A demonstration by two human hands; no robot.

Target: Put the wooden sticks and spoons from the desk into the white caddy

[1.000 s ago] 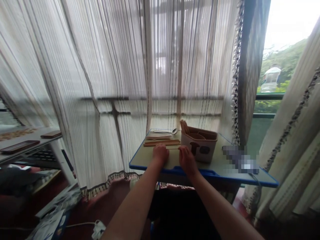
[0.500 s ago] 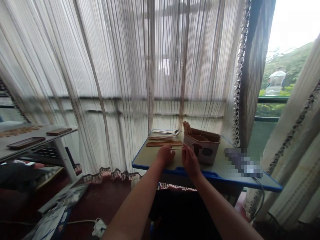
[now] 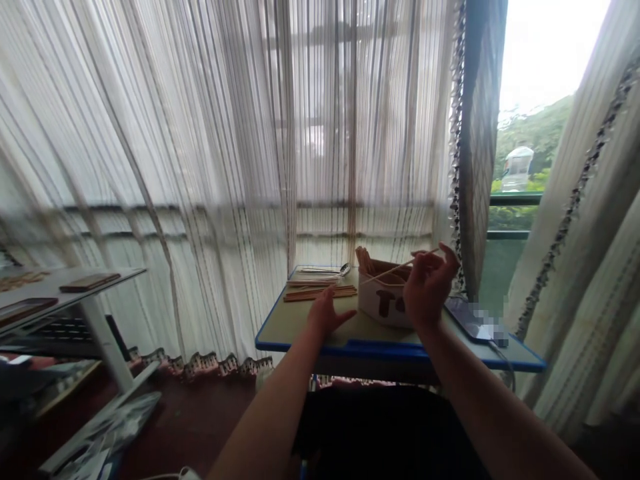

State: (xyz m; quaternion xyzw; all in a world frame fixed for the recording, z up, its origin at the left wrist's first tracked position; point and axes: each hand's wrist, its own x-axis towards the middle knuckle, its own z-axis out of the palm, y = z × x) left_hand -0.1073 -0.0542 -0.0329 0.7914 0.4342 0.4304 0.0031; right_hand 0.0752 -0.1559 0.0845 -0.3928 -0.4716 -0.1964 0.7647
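My right hand (image 3: 430,287) is raised in front of the utensil holder's right side, its fingers closed on a thin pale chopstick (image 3: 393,270). The chopstick slants down to the left across the holder's top; whether it is one or two, I cannot tell. My left hand (image 3: 327,313) rests over the desk with its thumb spread, fingertips close to a row of brown chopsticks (image 3: 303,295). The utensil holder (image 3: 374,297) is a pale box with dark printed shapes. Several light wooden chopsticks (image 3: 363,256) stand in its left corner. My right hand hides part of it.
Metal utensils, one a slotted spoon (image 3: 345,269), lie at the back of the blue-edged desk (image 3: 287,330). A phone-like device (image 3: 465,317) with a cable lies at the right. Sheer curtains (image 3: 225,167) hang behind. Another table (image 3: 100,288) stands at the left.
My right hand has risen and moved right with the chopstick, away from my left hand. My left hand has opened, its thumb now spread. The view has shifted slightly right.
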